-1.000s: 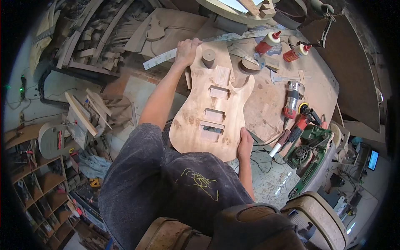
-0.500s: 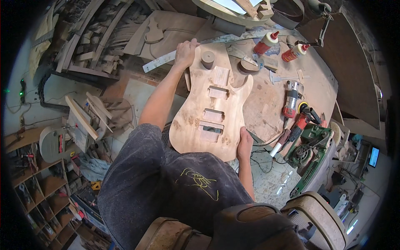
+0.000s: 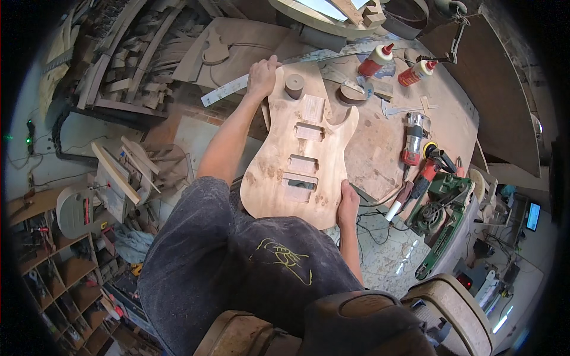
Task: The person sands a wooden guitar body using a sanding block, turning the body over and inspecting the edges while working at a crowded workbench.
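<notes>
A pale wooden guitar body point(image 3: 273, 184) with several routed cavities lies over the workbench's near edge, its rounded end against my dark, dusty shirt. My left hand point(image 3: 261, 77) grips its upper-left horn, fingers curled over the edge beside a long metal rule point(image 3: 224, 90). My right hand point(image 3: 347, 202) holds the lower right edge, with the thumb along the side. A brown cylinder point(image 3: 294, 84) stands on the upper part, between the horns. A dark opening shows through the lowest cavity.
The workbench point(image 3: 374, 154) holds two glue bottles point(image 3: 371, 65), calipers point(image 3: 395, 110), a red power tool point(image 3: 414, 139), and a red polisher point(image 3: 430, 175). A green machine point(image 3: 439, 207) stands right. Offcut racks point(image 3: 133, 65) are upper left, a jointed wooden assembly point(image 3: 119, 169) left, cubbyholes point(image 3: 62, 285) lower left.
The bench, tools and upper edge of the guitar body have shifted very slightly up and left in the view. Both hands keep their hold on the body.
</notes>
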The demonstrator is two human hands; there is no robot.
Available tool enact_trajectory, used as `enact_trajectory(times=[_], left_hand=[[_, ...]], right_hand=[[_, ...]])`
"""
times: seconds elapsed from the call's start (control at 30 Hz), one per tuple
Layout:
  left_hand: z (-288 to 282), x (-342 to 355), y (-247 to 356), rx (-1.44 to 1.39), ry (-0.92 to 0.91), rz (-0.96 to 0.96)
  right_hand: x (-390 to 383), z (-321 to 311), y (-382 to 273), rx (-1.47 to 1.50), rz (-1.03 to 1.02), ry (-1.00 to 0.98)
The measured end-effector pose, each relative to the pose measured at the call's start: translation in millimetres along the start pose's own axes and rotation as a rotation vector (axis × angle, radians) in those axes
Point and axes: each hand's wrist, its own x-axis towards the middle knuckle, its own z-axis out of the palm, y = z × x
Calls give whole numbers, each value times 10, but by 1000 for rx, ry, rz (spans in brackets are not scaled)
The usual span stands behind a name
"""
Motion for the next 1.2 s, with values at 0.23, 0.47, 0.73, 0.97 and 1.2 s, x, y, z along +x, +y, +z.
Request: enact_trajectory(times=[0.23,0.47,0.73,0.97,1.2], left_hand=[[5,37,-29,10,7,0],[14,54,-11,-24,18,-39],[21,53,-11,-15,31,-48],[26,75,-14,-15,31,-69],[16,74,1,-7,33,-102]], right_hand=[[-1,25,-30,-26,-29,12],[8,39,-50,-35,-18,16],[57,44,53,20,-4,18],[76,47,59,22,-17,16],[65,22,18,-32,15,-13]])
